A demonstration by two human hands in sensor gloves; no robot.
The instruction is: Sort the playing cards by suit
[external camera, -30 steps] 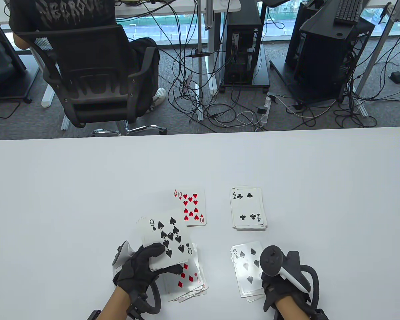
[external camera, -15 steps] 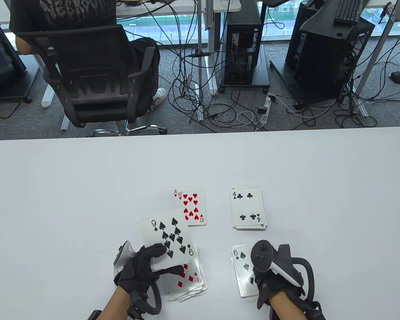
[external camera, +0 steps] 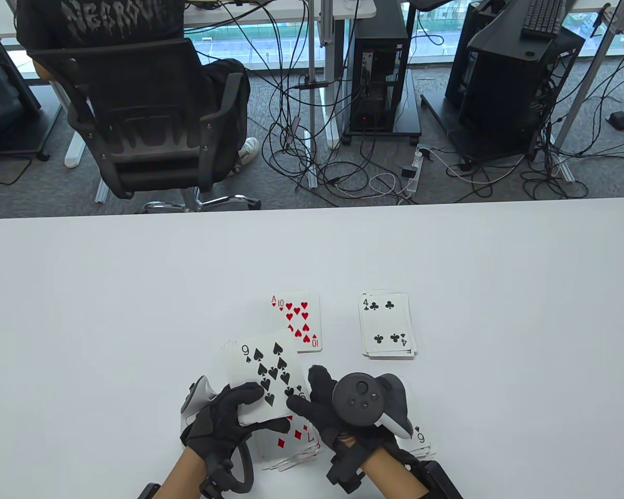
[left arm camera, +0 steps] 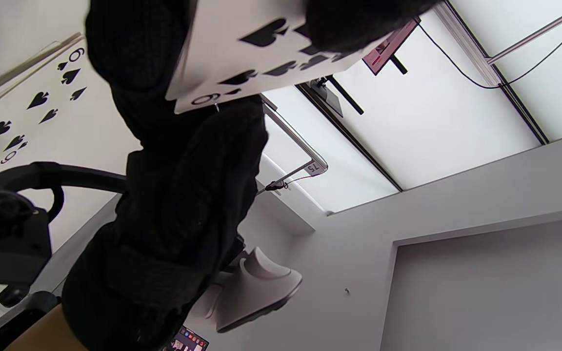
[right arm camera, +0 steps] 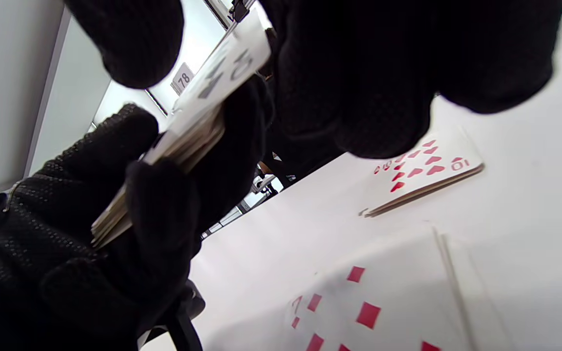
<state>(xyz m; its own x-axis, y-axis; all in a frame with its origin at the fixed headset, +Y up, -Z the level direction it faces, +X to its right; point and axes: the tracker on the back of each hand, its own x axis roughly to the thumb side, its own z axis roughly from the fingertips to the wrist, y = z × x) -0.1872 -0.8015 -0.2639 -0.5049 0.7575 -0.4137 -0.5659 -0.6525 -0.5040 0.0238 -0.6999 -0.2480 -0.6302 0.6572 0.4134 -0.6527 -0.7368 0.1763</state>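
The left hand (external camera: 223,421) grips a stack of cards (external camera: 265,379) face up above the white surface (external camera: 83,312), thumb across the front and fingers curled beneath; the top card reads 9 of spades. The right hand (external camera: 322,405) reaches across to that stack, its fingertips (external camera: 297,403) touching the near corner of the top card; whether it pinches the card I cannot tell.

Under the held stack a loose diamonds pile (external camera: 291,442) lies on the surface, a 7 on top. Beyond it sits the hearts pile (external camera: 299,319), showing a 10 with the corner index "A" of an ace peeking out at its left. To the right lies the clubs pile (external camera: 387,325), topped by a 4. The spades pile (external camera: 421,442), marked 6, sits mostly hidden behind the right hand's tracker (external camera: 366,403).

In the right wrist view a small tag overhead reads "78" (right arm camera: 182,78).
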